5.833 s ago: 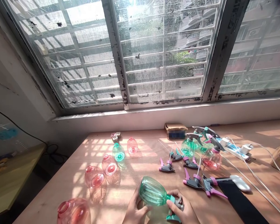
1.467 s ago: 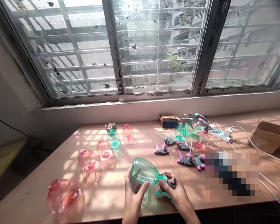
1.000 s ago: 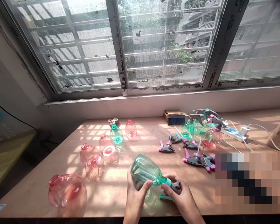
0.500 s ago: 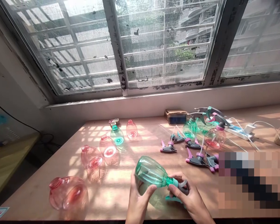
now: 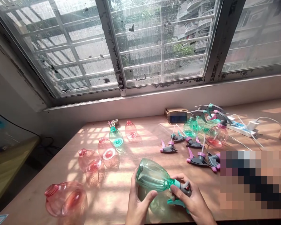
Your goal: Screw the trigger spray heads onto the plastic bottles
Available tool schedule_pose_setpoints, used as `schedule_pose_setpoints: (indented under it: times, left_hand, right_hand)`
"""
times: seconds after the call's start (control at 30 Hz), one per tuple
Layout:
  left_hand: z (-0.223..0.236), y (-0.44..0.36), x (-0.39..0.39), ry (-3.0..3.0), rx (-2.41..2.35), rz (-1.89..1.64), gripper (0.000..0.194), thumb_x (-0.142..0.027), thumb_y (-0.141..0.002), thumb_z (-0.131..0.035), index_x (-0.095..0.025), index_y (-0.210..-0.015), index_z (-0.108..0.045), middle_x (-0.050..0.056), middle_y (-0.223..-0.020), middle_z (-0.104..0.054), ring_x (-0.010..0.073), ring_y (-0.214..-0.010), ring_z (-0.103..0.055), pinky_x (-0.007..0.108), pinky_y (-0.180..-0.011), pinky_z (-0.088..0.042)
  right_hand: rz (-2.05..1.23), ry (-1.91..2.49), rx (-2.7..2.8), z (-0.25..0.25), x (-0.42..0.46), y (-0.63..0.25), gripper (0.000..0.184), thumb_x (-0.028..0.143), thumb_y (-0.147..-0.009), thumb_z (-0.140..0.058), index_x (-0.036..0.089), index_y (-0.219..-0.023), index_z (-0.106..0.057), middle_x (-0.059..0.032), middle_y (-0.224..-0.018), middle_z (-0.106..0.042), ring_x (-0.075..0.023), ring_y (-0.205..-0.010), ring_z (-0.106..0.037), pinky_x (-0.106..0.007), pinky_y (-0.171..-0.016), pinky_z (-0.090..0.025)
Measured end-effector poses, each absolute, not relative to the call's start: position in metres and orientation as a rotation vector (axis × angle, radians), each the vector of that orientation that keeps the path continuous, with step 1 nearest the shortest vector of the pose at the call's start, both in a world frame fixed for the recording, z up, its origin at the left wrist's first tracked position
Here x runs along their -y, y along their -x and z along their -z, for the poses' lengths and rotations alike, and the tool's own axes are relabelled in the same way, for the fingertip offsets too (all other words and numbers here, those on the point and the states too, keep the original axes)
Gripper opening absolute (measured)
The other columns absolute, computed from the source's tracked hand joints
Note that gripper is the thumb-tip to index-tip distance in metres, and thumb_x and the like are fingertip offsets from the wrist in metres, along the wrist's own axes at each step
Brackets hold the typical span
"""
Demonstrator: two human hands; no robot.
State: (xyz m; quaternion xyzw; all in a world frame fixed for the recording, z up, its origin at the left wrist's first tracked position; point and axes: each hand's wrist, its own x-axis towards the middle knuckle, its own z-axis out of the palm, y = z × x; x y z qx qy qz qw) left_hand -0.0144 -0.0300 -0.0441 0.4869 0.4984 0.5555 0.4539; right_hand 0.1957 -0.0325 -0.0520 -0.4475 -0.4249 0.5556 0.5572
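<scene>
A clear green spray bottle [image 5: 152,175] lies tilted in my hands above the table, its base toward the left and its neck toward the right. My left hand [image 5: 138,201] cups the base end, with the thumb along the near side. Around the collar and grey spray head [image 5: 185,189] my right hand [image 5: 192,197] is closed, thumb on the teal collar. The teal trigger [image 5: 178,203] hangs below that hand. Some left fingers are hidden behind the bottle.
Pink bottles without heads [image 5: 66,200] and one green bottle [image 5: 116,138] stand on the left. Several loose spray heads [image 5: 200,160] lie on the right. Behind them are assembled bottles [image 5: 217,136], a cardboard box [image 5: 177,115] and a power strip [image 5: 242,128]. Windows line the back.
The view has shifted slightly. The bottle has turned a little in my grip, and my left thumb has come away slightly from its side. My right hand stays at the collar.
</scene>
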Motion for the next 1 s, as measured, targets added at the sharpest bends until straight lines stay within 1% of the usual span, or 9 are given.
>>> schedule_pose_setpoints:
  times: [0.13, 0.27, 0.4, 0.47, 0.57, 0.63, 0.7, 0.87, 1.0]
  left_hand:
    - [0.043, 0.018, 0.029, -1.188, -1.224, -1.347, 0.085, -0.052, -0.085, -0.084, -0.038, -0.16, -0.048, 0.005, -0.151, -0.069, 0.041, -0.149, -0.055, 0.055, -0.125, -0.045]
    - [0.04, 0.017, 0.028, -1.153, -1.134, -1.313, 0.088, -0.045, -0.08, -0.091, -0.034, -0.158, -0.052, 0.008, -0.15, -0.071, 0.0415, -0.148, -0.055, 0.052, -0.124, -0.046]
    - [0.036, 0.014, 0.03, -1.101, -1.078, -1.325, 0.085, -0.039, -0.084, -0.088, -0.036, -0.16, -0.049, 0.009, -0.153, -0.068, 0.0382, -0.148, -0.056, 0.049, -0.123, -0.047]
    - [0.035, 0.014, 0.031, -1.101, -1.101, -1.339, 0.089, -0.038, -0.081, -0.091, -0.037, -0.159, -0.049, 0.008, -0.154, -0.066, 0.0378, -0.151, -0.053, 0.051, -0.126, -0.044]
    - [0.035, 0.015, 0.031, -1.131, -1.138, -1.34, 0.095, -0.041, -0.073, -0.097, -0.036, -0.157, -0.052, 0.008, -0.153, -0.066, 0.0399, -0.151, -0.051, 0.053, -0.128, -0.039]
    - [0.035, 0.016, 0.03, -1.136, -1.143, -1.344, 0.089, -0.047, -0.078, -0.093, -0.034, -0.155, -0.053, 0.009, -0.152, -0.067, 0.0409, -0.146, -0.056, 0.054, -0.125, -0.043]
    - [0.034, 0.015, 0.03, -1.117, -1.14, -1.353, 0.085, -0.047, -0.081, -0.091, -0.034, -0.155, -0.052, 0.009, -0.151, -0.068, 0.0403, -0.142, -0.06, 0.054, -0.122, -0.046]
    - [0.033, 0.012, 0.032, -1.064, -1.137, -1.393, 0.091, -0.034, -0.075, -0.097, -0.04, -0.154, -0.052, 0.005, -0.163, -0.058, 0.0366, -0.152, -0.051, 0.049, -0.127, -0.042]
    - [0.038, 0.014, 0.032, -1.08, -1.111, -1.399, 0.089, -0.037, -0.076, -0.096, -0.038, -0.153, -0.053, 0.007, -0.162, -0.059, 0.0362, -0.151, -0.053, 0.047, -0.124, -0.045]
  right_hand:
    - [-1.274, 1.065, 0.958, 0.048, 0.036, -0.189, 0.05, 0.064, -0.079, -0.09, 0.02, -0.1, -0.077, 0.0006, -0.07, -0.072, -0.0212, -0.059, -0.073, -0.034, -0.06, -0.065]
    - [-1.284, 1.063, 0.923, 0.047, 0.033, -0.19, 0.05, 0.065, -0.08, -0.088, 0.021, -0.098, -0.074, 0.0008, -0.065, -0.071, -0.022, -0.058, -0.073, -0.034, -0.059, -0.065]
    - [-1.278, 1.067, 0.932, 0.047, 0.033, -0.192, 0.048, 0.063, -0.082, -0.087, 0.02, -0.098, -0.074, -0.0008, -0.066, -0.073, -0.0214, -0.06, -0.072, -0.033, -0.062, -0.063]
    - [-1.272, 1.078, 0.944, 0.046, 0.035, -0.192, 0.046, 0.061, -0.083, -0.087, 0.02, -0.101, -0.075, -0.001, -0.069, -0.074, -0.021, -0.062, -0.073, -0.032, -0.064, -0.061]
    - [-1.282, 1.082, 0.955, 0.045, 0.038, -0.191, 0.045, 0.06, -0.083, -0.088, 0.02, -0.101, -0.074, 0.0001, -0.071, -0.074, -0.021, -0.063, -0.073, -0.032, -0.065, -0.059]
    - [-1.296, 1.075, 0.976, 0.045, 0.04, -0.191, 0.045, 0.06, -0.082, -0.089, 0.021, -0.1, -0.074, 0.0012, -0.069, -0.072, -0.021, -0.062, -0.072, -0.033, -0.066, -0.059]
    - [-1.303, 1.086, 0.997, 0.045, 0.04, -0.191, 0.045, 0.059, -0.081, -0.089, 0.021, -0.1, -0.075, 0.0016, -0.069, -0.071, -0.0215, -0.062, -0.072, -0.034, -0.066, -0.059]
    - [-1.297, 1.113, 0.998, 0.043, 0.039, -0.191, 0.043, 0.058, -0.084, -0.086, 0.022, -0.103, -0.073, 0.0012, -0.075, -0.073, -0.023, -0.065, -0.074, -0.037, -0.069, -0.059]
    - [-1.286, 1.133, 1.009, 0.041, 0.039, -0.191, 0.041, 0.058, -0.086, -0.085, 0.022, -0.104, -0.074, 0.0017, -0.073, -0.072, -0.0233, -0.067, -0.075, -0.037, -0.071, -0.058]
